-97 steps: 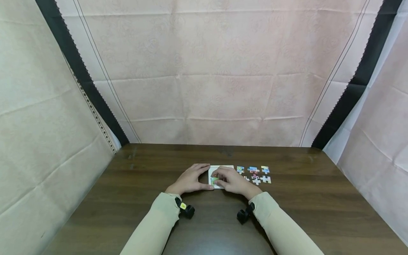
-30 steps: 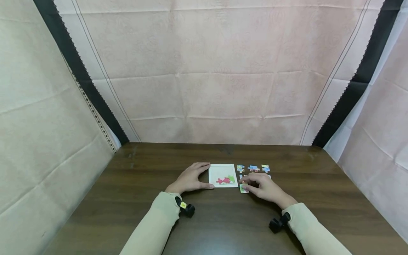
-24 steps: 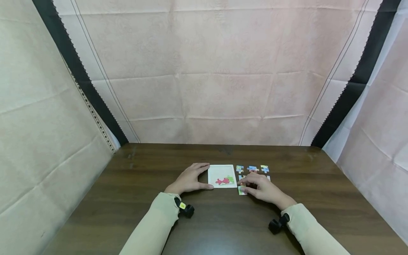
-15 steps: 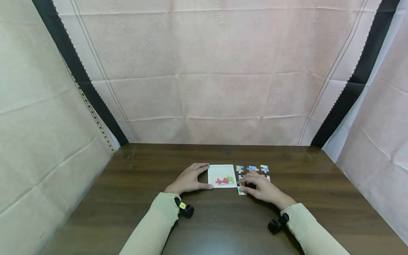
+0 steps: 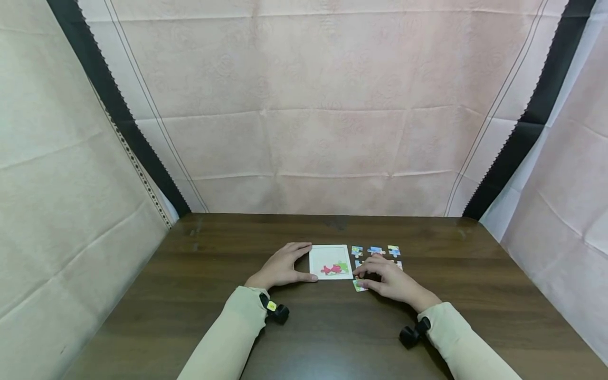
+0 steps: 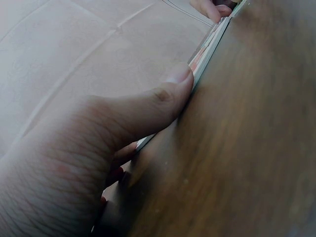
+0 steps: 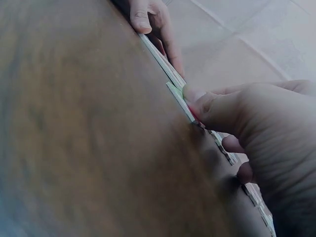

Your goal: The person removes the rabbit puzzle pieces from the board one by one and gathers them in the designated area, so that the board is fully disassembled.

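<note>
In the head view, a white puzzle tray (image 5: 328, 253) lies on the table with pink and green pieces fitted along its lower part. My left hand (image 5: 283, 266) rests at the tray's left side, thumb at the near corner and fingers at the far one. In the left wrist view that thumb (image 6: 175, 91) lies against the tray's edge. My right hand (image 5: 387, 278) pinches a green puzzle piece (image 5: 359, 287) just off the tray's near right corner. In the right wrist view the thumb (image 7: 205, 106) sits on this piece (image 7: 179, 98), and the hand partly hides it.
Loose puzzle pieces lie right of the tray, among them a blue-and-yellow one (image 5: 357, 251), a blue one (image 5: 375, 250) and another at the right (image 5: 394, 250). My right hand covers part of this group. The brown wooden table (image 5: 256, 232) ends at a pale cloth backdrop (image 5: 328, 158).
The right hand has gone from over the tray to the pieces at its right. The green piece under its thumb has shifted slightly toward me and turned a little. The left hand has stayed put.
</note>
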`<move>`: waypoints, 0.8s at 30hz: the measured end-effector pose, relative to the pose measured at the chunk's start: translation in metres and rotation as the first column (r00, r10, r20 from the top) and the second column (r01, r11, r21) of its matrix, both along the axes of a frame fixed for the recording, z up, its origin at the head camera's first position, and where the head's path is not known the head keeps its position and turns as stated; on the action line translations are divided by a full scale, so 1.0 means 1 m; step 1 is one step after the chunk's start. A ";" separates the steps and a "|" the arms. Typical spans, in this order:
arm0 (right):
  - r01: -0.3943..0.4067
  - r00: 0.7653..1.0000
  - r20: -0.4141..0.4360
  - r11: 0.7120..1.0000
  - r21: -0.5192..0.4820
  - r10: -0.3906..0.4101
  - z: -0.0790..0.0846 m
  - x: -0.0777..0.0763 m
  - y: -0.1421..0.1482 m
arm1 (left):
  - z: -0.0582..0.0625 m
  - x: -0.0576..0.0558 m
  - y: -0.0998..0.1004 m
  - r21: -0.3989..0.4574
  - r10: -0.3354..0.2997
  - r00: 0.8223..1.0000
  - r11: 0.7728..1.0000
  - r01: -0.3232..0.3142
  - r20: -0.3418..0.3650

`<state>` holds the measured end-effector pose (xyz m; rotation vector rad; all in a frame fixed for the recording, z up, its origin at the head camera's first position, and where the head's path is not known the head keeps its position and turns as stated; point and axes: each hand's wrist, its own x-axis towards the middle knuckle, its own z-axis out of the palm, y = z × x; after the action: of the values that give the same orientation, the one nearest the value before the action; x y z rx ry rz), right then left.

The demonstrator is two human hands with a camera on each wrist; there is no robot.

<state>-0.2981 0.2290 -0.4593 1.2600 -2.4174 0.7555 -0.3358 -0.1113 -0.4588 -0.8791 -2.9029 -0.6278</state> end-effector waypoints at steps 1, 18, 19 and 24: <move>-0.003 1.000 -0.004 1.000 -0.002 0.003 0.000 0.000 0.000 | 0.000 0.000 0.000 0.000 -0.001 1.000 1.000 0.001 0.000; -0.024 1.000 -0.001 1.000 0.003 0.024 0.000 0.000 0.000 | -0.001 0.000 -0.001 0.005 -0.015 1.000 1.000 0.015 -0.009; -0.029 1.000 -0.009 1.000 0.002 0.029 0.000 -0.001 0.000 | -0.002 0.000 -0.001 0.005 -0.014 1.000 1.000 0.014 -0.009; -0.036 0.999 -0.037 0.999 -0.003 0.035 -0.001 -0.002 0.001 | 0.000 -0.001 0.001 0.007 -0.007 1.000 1.000 0.007 -0.007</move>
<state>-0.3000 0.2300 -0.4601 1.3070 -2.3689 0.7398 -0.3368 -0.1108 -0.4593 -0.8896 -2.8913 -0.6333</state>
